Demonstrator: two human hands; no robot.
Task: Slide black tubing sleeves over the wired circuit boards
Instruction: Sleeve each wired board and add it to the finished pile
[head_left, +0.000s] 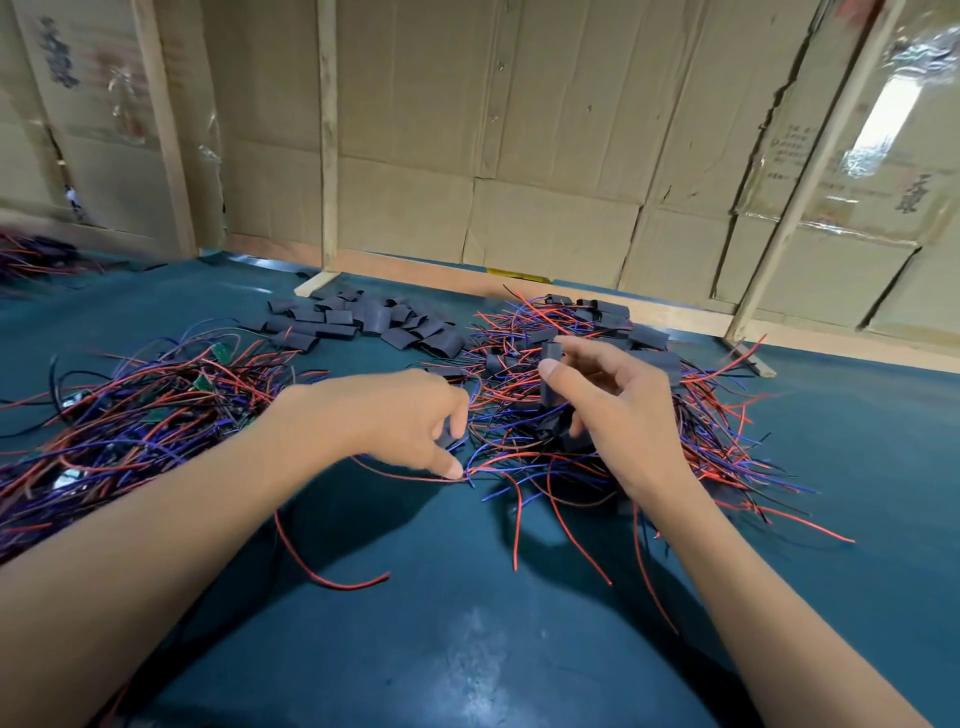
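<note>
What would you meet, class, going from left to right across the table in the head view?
Pile of bare wired boards → left hand pinching wires → right hand holding a black sleeve → pile of sleeved boards. The loose sleeve heap lies farther back, so it is left out.

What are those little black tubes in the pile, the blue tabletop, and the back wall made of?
Black tubes: probably thin matte plastic or rubber tubing; they lie flattened and creased.
Tabletop: seemingly a smooth rubber or vinyl mat, going by its soft sheen.
Back wall: corrugated cardboard with visible flaps and folds, held by pale wooden strips.
</note>
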